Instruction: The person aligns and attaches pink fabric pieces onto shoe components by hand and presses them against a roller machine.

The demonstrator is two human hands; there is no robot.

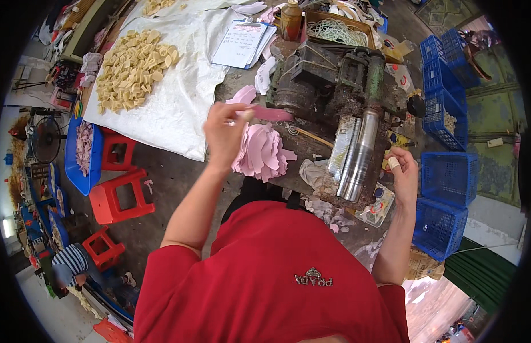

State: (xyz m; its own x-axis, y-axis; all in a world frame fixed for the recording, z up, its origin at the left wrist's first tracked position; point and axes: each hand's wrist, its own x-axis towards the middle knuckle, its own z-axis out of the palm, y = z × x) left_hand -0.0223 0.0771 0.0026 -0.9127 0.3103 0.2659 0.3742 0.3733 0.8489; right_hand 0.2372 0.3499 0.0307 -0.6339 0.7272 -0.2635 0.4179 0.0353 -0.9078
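Note:
My left hand (224, 134) pinches a flat, elongated pink piece (272, 114), held level above the bench and pointing toward the machine. Just below it, at the bench's near edge, lies a heap of pale pink, curved flat pieces (259, 151). The dark, greasy machine (328, 80) with a shiny metal roller (358, 157) stands between my hands. To the right of the roller, my right hand (405, 174) has its fingers loosely bent and apart, with a tan wrap on one of them. I see nothing held in it.
Yellowish cut pieces (134, 71) are piled on a white sheet (185, 123). A clipboard (239, 44), a can (290, 20) and a box of string (339, 30) sit behind. Blue crates (448, 174) stand right; red stools (121, 197) and a blue tub (82, 154) left. Another person (85, 264) is lower left.

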